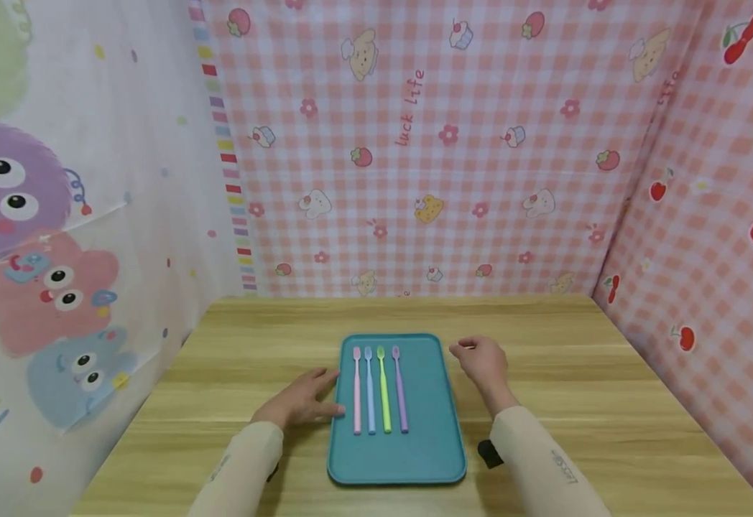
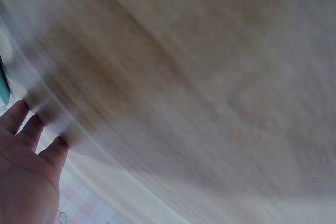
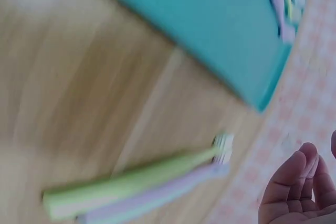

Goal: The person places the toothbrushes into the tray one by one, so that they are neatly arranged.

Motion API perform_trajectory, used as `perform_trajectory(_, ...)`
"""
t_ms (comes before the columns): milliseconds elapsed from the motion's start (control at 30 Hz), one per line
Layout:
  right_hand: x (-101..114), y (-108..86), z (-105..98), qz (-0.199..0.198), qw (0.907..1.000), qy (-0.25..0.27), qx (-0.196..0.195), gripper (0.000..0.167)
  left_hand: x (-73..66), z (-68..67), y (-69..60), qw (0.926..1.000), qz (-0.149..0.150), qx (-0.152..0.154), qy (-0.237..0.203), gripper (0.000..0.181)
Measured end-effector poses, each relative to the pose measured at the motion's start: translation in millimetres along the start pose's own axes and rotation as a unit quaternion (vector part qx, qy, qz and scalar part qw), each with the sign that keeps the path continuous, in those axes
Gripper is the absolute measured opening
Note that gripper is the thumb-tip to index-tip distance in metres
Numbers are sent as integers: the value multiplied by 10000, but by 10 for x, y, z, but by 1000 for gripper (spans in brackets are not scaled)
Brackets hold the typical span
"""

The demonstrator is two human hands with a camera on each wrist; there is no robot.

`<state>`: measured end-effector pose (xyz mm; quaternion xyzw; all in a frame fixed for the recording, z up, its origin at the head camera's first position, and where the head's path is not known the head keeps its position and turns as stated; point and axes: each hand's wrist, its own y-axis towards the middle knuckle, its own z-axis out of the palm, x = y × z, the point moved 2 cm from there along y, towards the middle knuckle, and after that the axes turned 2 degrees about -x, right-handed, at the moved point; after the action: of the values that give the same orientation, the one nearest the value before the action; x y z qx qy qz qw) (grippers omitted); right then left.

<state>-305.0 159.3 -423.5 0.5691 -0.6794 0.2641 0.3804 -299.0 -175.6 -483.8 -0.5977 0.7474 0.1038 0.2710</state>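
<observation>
The left hand (image 1: 302, 399) is resting spread against the tray (image 1: 424, 452); the right hand (image 1: 483, 366) is hovering loosely curled, apparently empty. Steady contact should be keeping toothbrushes (image 1: 384, 391) aligned.

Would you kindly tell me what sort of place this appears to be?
Probably a small staged tabletop booth: printed sheets stand behind and on both sides of a wooden table, where four toothbrushes lie neatly on a tray.
</observation>
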Motion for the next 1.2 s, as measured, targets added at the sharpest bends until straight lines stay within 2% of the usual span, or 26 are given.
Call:
perform_trajectory(167,-165,92,-280,165,9998,79,-96,37,27,-21,17,9999,101,-25,51,84)
perform_trajectory(300,-351,109,-440,384,9991,182,12,40,64,-28,20,9999,81,-55,69,84)
perform_trajectory(467,-603,89,-581,509,9985,51,195,45,71,-51,10,10000,17,-82,26,85)
perform_trajectory(567,-735,74,-590,667,9971,200,318,44,60,-69,-4,10000,7,-68,20,85)
perform_trajectory(733,-866,39,-474,1044,9896,849,505,42,43,-85,-27,10000,-43,-75,23,84)
perform_trajectory(833,-925,-1,-398,1186,9878,894,476,42,31,-62,-28,10000,-4,-77,-4,84)
perform_trajectory(1033,-1006,-38,-346,1029,9943,241,153,38,1,-21,-26,9999,37,-73,-61,84)
perform_trajectory(1200,-1000,-24,-373,668,9966,-480,-63,30,-23,-22,-10,10000,20,-41,-47,84)
